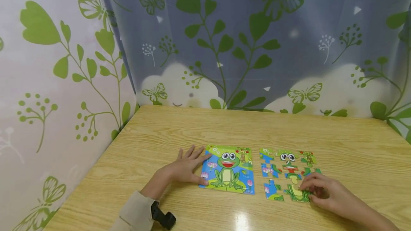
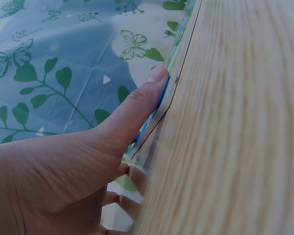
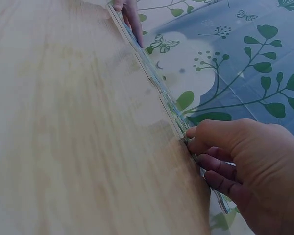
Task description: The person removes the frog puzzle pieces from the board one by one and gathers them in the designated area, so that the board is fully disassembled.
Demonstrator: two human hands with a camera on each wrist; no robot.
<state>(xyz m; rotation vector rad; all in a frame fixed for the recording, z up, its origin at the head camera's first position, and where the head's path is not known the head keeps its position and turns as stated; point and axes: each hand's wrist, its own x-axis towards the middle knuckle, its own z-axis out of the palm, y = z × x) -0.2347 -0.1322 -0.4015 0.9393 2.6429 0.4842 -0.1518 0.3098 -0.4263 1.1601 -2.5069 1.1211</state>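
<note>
A frog picture board (image 1: 227,170) lies flat on the table. My left hand (image 1: 187,167) rests at its left edge with fingers spread, and the left thumb (image 2: 154,81) presses on the board's rim in the left wrist view. To the right, several loose jigsaw pieces (image 1: 273,189) lie in rough rows with gaps, showing parts of the same frog. My right hand (image 1: 327,191) pinches the frog-belly jigsaw piece (image 1: 296,193) at the lower row with curled fingers. That hand covers whatever lies at the lower right of the pieces.
The wooden table (image 1: 224,124) runs back to a curtain (image 1: 205,45) printed with leaves and butterflies. Another pale curtain (image 1: 64,99) hangs along the left side. A black strap device (image 1: 163,216) sits at my left sleeve (image 1: 136,213).
</note>
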